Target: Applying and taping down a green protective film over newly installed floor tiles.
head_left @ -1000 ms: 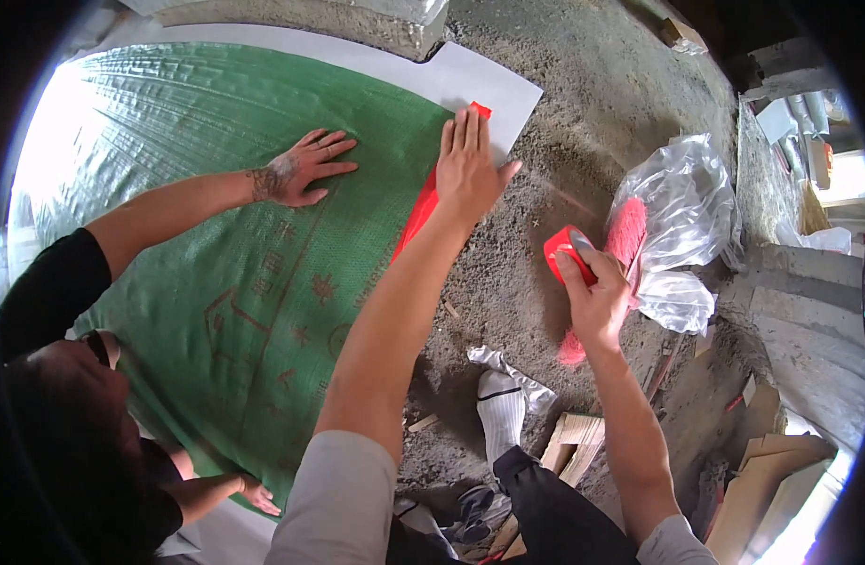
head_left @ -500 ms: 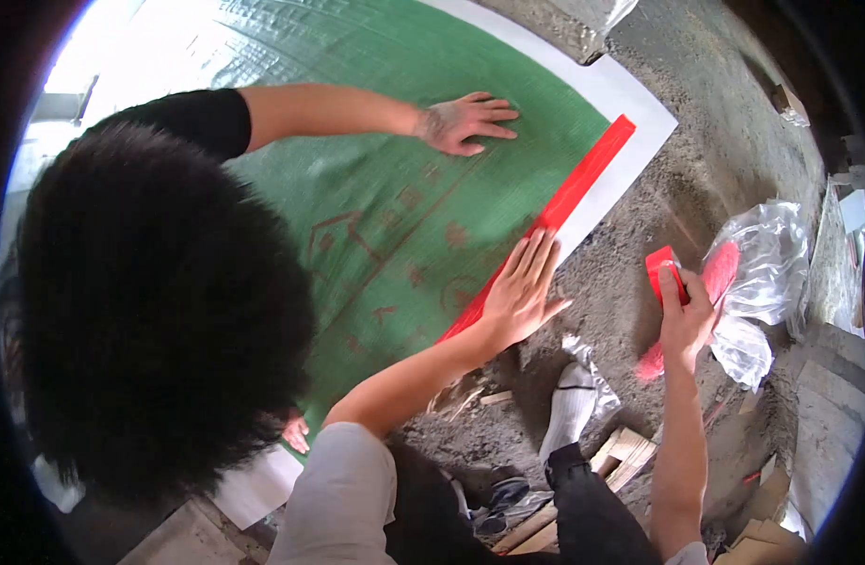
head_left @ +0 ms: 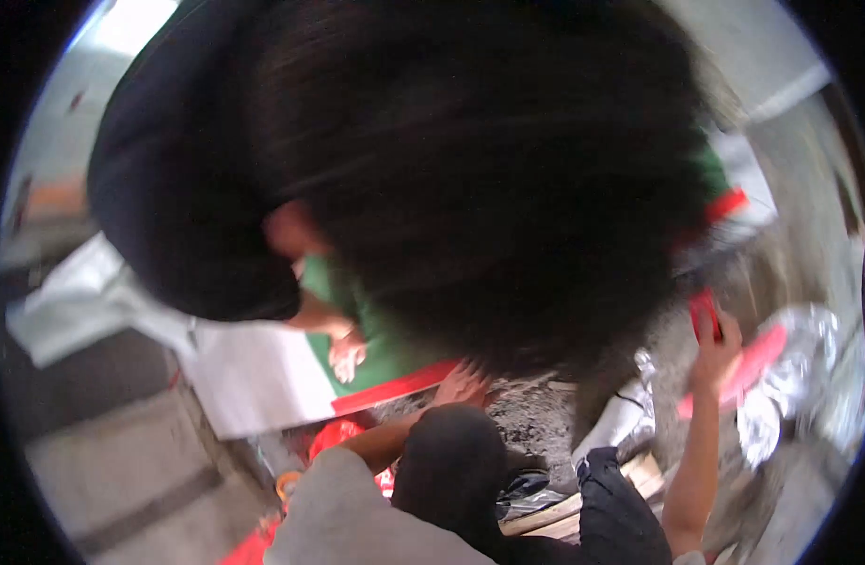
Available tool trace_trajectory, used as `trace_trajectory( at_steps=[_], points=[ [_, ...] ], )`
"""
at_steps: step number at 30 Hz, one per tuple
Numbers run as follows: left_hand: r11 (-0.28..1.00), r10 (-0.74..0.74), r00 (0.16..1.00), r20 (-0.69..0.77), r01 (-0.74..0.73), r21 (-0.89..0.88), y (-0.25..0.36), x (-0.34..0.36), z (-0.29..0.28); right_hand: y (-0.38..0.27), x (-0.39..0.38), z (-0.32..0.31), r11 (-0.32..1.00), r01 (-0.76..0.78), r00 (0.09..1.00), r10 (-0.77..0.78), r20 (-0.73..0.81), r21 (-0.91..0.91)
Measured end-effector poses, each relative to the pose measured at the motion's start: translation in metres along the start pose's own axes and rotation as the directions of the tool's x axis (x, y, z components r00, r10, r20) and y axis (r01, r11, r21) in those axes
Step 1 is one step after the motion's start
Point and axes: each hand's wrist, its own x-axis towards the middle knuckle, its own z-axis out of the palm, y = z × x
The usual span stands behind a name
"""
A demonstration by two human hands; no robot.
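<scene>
The green sheet (head_left: 395, 348) lies on white board (head_left: 244, 367), a red tape strip (head_left: 395, 385) along its near edge. My left hand (head_left: 459, 381) rests open and flat on the strip, partly hidden and blurred. My right hand (head_left: 718, 348), at the right above the floor, is closed round a red tape roll (head_left: 704, 311). A co-worker's dark hair and back (head_left: 480, 169) hide most of the sheet; their hand (head_left: 346, 353) touches its left part.
A pink fluffy object (head_left: 757, 363) and crumpled clear plastic (head_left: 809, 344) lie at the right. A white-socked foot (head_left: 611, 424) and wood pieces (head_left: 640, 476) are below. Red items (head_left: 334, 435) show behind my left arm, and a concrete step (head_left: 122, 461) at lower left.
The co-worker's head has swung across the middle, covering most of the sheet. My left hand has moved down along the tape strip. The view has shifted, showing more at the left.
</scene>
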Motion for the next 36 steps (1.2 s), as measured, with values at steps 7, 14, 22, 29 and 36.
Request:
trace_trajectory(
  at_steps=[7,14,22,29,36],
  points=[
    [0.941,-0.274,0.959,0.073,0.251,0.228,-0.014,-0.125,-0.016,-0.04,-0.015,-0.008,0.996,0.08,0.97,-0.085,0.228,0.03],
    [0.781,-0.624,0.773,-0.112,0.62,-0.074,-0.029,-0.225,0.003,-0.058,-0.002,-0.006,0.945,0.327,0.895,-0.313,0.319,0.01],
    [0.466,-0.875,0.456,-0.162,0.884,-0.029,-0.053,-0.266,0.021,-0.077,-0.007,-0.01,0.896,0.431,0.835,-0.442,0.329,0.109],
    [0.268,-0.841,0.166,-0.515,0.954,-0.13,-0.054,-0.255,0.049,-0.067,-0.026,0.002,0.89,0.436,0.847,-0.456,0.274,0.134],
    [0.184,-0.933,0.13,-0.336,0.974,-0.135,-0.053,-0.228,0.038,-0.039,-0.029,-0.02,0.988,0.149,0.963,-0.156,0.221,0.05]
  ],
)
